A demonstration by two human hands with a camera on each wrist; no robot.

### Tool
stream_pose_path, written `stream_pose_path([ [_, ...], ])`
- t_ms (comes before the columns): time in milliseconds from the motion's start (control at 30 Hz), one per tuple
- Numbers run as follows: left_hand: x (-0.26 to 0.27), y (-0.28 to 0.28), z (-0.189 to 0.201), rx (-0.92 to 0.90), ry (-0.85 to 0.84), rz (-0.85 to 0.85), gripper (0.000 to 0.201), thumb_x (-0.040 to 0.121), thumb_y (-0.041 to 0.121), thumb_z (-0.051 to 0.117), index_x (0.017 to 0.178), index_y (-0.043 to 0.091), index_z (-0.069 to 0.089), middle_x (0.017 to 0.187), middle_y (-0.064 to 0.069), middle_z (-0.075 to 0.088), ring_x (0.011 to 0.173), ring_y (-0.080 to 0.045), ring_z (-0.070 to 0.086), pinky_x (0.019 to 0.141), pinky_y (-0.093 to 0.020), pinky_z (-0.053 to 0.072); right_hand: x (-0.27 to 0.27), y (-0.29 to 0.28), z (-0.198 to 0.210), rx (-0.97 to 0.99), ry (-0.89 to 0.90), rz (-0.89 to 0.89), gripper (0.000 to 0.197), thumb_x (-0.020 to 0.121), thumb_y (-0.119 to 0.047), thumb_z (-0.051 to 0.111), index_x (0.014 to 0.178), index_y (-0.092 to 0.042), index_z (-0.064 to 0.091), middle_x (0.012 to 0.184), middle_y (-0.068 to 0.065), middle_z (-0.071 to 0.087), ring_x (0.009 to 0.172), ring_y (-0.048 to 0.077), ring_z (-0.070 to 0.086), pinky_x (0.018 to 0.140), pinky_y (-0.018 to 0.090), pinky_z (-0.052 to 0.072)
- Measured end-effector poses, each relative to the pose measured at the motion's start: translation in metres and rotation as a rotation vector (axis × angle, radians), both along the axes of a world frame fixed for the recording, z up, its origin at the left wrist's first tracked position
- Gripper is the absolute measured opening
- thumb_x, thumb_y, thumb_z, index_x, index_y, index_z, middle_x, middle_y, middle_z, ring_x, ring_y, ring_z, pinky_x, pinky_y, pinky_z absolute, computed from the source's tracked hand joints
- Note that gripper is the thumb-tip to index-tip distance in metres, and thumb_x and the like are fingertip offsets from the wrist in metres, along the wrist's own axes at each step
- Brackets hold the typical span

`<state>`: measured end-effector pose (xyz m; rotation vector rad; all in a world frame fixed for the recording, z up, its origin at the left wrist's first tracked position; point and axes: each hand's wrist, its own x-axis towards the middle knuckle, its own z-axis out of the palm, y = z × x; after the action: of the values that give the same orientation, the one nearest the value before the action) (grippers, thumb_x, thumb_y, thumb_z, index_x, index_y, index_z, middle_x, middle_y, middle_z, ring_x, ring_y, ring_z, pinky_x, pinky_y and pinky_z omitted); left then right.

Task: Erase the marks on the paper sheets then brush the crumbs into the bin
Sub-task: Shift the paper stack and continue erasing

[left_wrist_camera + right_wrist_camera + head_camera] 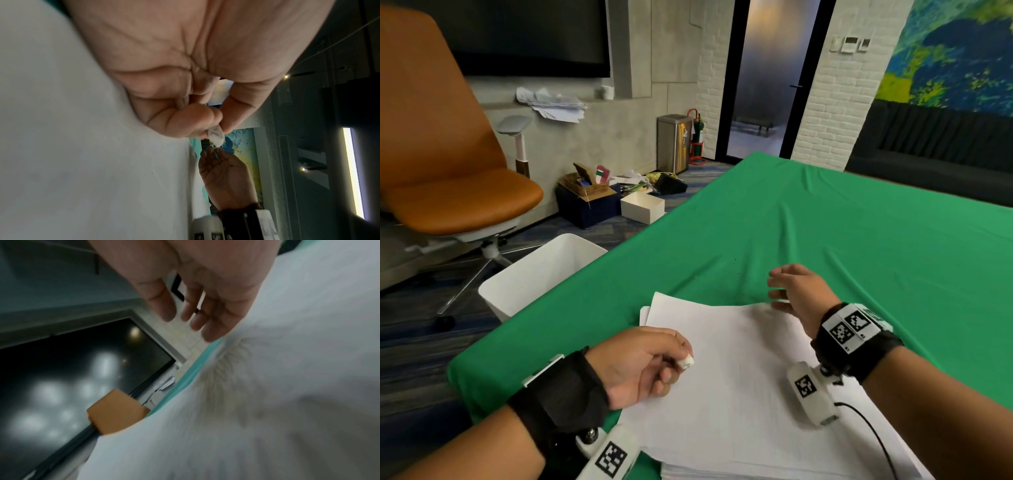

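Nearest us, our left hand (pixel 643 363) pinches the eraser (pixel 686 361) over the paper sheets (pixel 739 394) on the green cloth (pixel 825 222). At their far edge our right hand (pixel 796 291) hangs loose-fingered, holding nothing. We should sweep leftward (palm-edge low, light strokes) toward the bin (pixel 541 274) beside the table.

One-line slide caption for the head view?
Left hand pinches eraser over paper sheets; open right hand at their far edge.

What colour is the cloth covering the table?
Green; the cloth shows best in the head view.
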<state>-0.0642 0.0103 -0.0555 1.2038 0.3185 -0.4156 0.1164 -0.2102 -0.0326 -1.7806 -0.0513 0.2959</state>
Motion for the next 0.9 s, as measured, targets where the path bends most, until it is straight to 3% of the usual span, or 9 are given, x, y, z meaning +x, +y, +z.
stream_pose_path([
  [67,-0.001,-0.001,0.001,-0.002,0.004,0.009,0.008,0.069,0.007,0.067,0.076,0.008,0.066,0.075,-0.009,0.055,0.051,-0.012,0.042,0.045,-0.021,0.03,-0.016,-0.008,0.008,-0.287,-0.051,0.321,0.002,0.097,-0.015,0.067,0.099,-0.015,0.067,0.102,0.01,0.067,0.088,0.021,0.063,0.082,0.039,0.056],
  [167,-0.001,0.0,0.003,0.0,0.003,0.006,0.01,0.068,0.005,0.07,0.078,0.008,0.067,0.075,-0.01,0.056,0.052,-0.013,0.044,0.044,-0.021,0.034,-0.04,-0.018,0.02,-0.947,-0.269,0.709,0.05,0.086,-0.055,0.075,0.128,-0.03,0.062,0.127,-0.006,0.06,0.116,0.016,0.058,0.102,0.037,0.049],
  [267,0.0,0.001,0.001,-0.007,-0.005,-0.007,0.008,0.077,-0.002,0.071,0.08,0.006,0.068,0.079,-0.014,0.059,0.057,-0.016,0.054,0.047,-0.023,0.046,-0.054,-0.022,0.021,-1.221,-0.345,0.774,0.094,0.069,-0.073,0.079,0.147,-0.034,0.044,0.144,-0.007,0.043,0.131,0.022,0.044,0.107,0.045,0.045],
  [400,0.002,0.002,0.004,-0.013,0.021,-0.089,0.002,0.094,0.002,0.061,0.095,0.002,0.064,0.101,-0.027,0.067,0.082,-0.034,0.071,0.065,-0.036,0.062,-0.059,-0.022,0.013,-1.266,-0.317,0.808,0.114,0.058,-0.073,0.085,0.151,-0.029,0.036,0.149,-0.005,0.038,0.132,0.025,0.043,0.106,0.046,0.048],
  [533,0.025,0.011,0.01,0.129,0.041,-0.076,0.007,0.104,0.008,0.053,0.104,0.003,0.058,0.118,-0.032,0.068,0.093,-0.039,0.073,0.072,-0.039,0.062,-0.06,-0.022,0.013,-1.271,-0.316,0.807,0.114,0.057,-0.075,0.084,0.15,-0.03,0.036,0.147,-0.004,0.038,0.13,0.026,0.043,0.104,0.048,0.048],
  [667,0.066,0.039,0.017,0.265,-0.16,0.357,0.007,0.103,0.011,0.056,0.108,0.007,0.059,0.131,-0.021,0.065,0.123,-0.033,0.063,0.099,-0.04,0.052,-0.058,-0.024,0.011,-1.265,-0.315,0.809,0.115,0.057,-0.077,0.083,0.151,-0.031,0.035,0.147,-0.004,0.038,0.13,0.027,0.043,0.104,0.05,0.048],
  [733,0.075,0.052,0.03,0.19,-0.234,0.528,0.008,0.105,0.011,0.054,0.111,0.007,0.057,0.136,-0.018,0.061,0.129,-0.033,0.058,0.111,-0.044,0.043,-0.058,-0.025,0.01,-1.251,-0.319,0.807,0.116,0.056,-0.077,0.083,0.151,-0.031,0.035,0.147,-0.003,0.039,0.13,0.027,0.043,0.104,0.05,0.048],
  [800,0.072,0.056,0.045,0.135,-0.26,0.503,0.006,0.106,0.013,0.051,0.105,0.009,0.056,0.133,-0.019,0.063,0.124,-0.035,0.062,0.11,-0.047,0.045,-0.058,-0.025,0.011,-1.25,-0.318,0.8,0.116,0.056,-0.077,0.083,0.151,-0.031,0.036,0.146,-0.004,0.039,0.13,0.027,0.043,0.104,0.051,0.048],
  [900,0.058,0.045,0.061,0.225,-0.206,0.251,0.006,0.103,0.015,0.054,0.102,0.009,0.056,0.126,-0.022,0.068,0.109,-0.035,0.07,0.093,-0.045,0.056,-0.058,-0.025,0.012,-1.259,-0.306,0.799,0.116,0.058,-0.077,0.083,0.152,-0.03,0.035,0.149,-0.004,0.039,0.132,0.027,0.043,0.105,0.05,0.048],
])
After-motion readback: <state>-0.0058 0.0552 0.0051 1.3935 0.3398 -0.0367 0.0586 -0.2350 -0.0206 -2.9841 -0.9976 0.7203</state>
